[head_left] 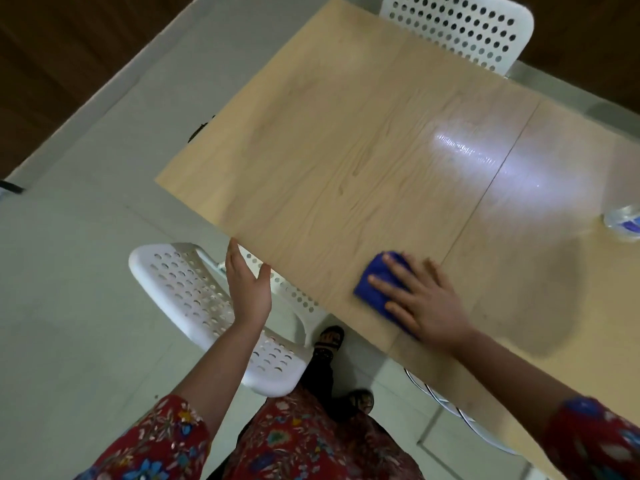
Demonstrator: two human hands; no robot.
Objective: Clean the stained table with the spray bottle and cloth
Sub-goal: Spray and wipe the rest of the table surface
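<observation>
A light wooden table (346,150) fills the middle of the head view. My right hand (422,299) lies flat with spread fingers on a folded blue cloth (375,287), pressing it onto the tabletop near the front edge. My left hand (247,285) is open, fingers together, held at the table's front edge over a chair, with nothing in it. A clear bottle with a blue label (623,221) is cut off at the right border; whether it is the spray bottle I cannot tell.
A white perforated chair (194,306) stands tucked at the table's front edge below my left hand. Another white perforated chair (460,26) stands at the far side. A bright light glare (464,150) lies on the tabletop. My sandalled feet (330,339) stand on pale floor tiles.
</observation>
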